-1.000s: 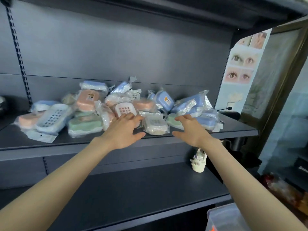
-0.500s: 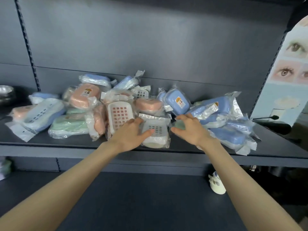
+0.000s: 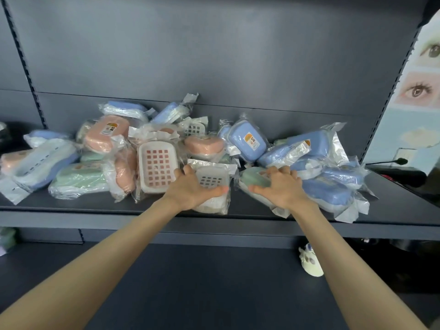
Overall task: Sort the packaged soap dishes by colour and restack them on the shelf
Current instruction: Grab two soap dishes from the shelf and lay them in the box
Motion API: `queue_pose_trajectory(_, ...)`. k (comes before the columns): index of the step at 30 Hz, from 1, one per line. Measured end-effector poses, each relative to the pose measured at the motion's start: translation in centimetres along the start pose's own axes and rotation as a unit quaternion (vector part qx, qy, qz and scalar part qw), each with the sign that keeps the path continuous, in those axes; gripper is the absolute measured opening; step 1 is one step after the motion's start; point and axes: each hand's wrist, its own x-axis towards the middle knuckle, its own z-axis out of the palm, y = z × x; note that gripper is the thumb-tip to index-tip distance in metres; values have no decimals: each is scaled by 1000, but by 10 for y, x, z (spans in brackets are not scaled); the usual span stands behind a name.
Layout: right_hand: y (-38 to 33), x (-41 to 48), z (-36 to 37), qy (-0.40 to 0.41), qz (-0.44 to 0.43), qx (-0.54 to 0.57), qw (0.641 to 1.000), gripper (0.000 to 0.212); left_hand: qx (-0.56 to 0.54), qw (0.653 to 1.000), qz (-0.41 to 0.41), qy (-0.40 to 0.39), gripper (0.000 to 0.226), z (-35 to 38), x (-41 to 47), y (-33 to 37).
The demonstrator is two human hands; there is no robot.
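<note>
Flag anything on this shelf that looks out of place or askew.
Yes: the packaged soap dishes lie in a jumbled heap on the shelf, pink, blue and green mixed, several tilted. The left hand grips a cream packet; the right hand a green packet.

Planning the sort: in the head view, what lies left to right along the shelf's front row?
Blue dish, green dish, pink dish, pink-grid dish, left hand on white dish, right hand on second green dish, blue dishes.

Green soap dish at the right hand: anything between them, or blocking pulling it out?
Nothing between them: the right hand holds the green soap dish. Blue packaged dishes crowd its right side; nothing visible lies in front, toward the shelf edge.
</note>
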Motion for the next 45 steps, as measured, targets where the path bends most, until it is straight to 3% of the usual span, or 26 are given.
queue_pose_trajectory(3, -1, 0, -1, 3, 15, 9, 1000, 81, -47, 999, 10, -13, 108, 1, -1, -5)
queue_pose_trajectory(6, 0, 0, -3, -2, 28, -13, 1000, 75, -90, 995, 28, -30, 76, 1, -1, -9)
queue_pose_trajectory(10, 1, -6, 1, -18, 58, -7, 998, 67, -134, 990, 28, -33, 96, 0, -2, -14)
queue_pose_trajectory(15, 1, -16, 14, 10, 71, 92, 993, 90, -178, 984, 32, 1, 94, 3, -6, -24)
queue_pose_trajectory(18, 2, -23, 16, 54, 56, 190, 979, 81, -190, 981, 42, 6, 93, 2, -7, -27)
queue_pose_trajectory(25, -3, -36, 7, 68, 40, 339, 937, 92, -228, 971, 64, 18, 82, -6, -21, -29)
queue_pose_trajectory(27, -10, -47, 8, 76, 34, 377, 923, 88, -241, 968, 62, 40, 80, -11, -29, -32)
queue_pose_trajectory(30, -25, -70, 12, 94, 17, 446, 890, 53, -258, 961, 66, 68, 76, -17, -50, -41)
queue_pose_trajectory(32, -40, -91, 14, 105, 10, 499, 860, 44, -275, 954, 77, 86, 73, -23, -69, -51)
queue_pose_trajectory(35, -66, -126, 22, 102, 9, 545, 832, 63, -310, 941, 103, 87, 65, -29, -106, -69)
queue_pose_trajectory(39, -105, -175, 37, 76, 3, 542, 837, 76, -372, 919, 125, 51, 34, -31, -158, -97)
queue_pose_trajectory(42, -129, -210, 43, 58, 2, 546, 836, 59, -414, 900, 132, 32, 43, -38, -194, -117)
queue_pose_trajectory(45, -148, -245, 44, 34, 6, 556, 830, 72, -432, 893, 122, 27, 55, -53, -227, -137)
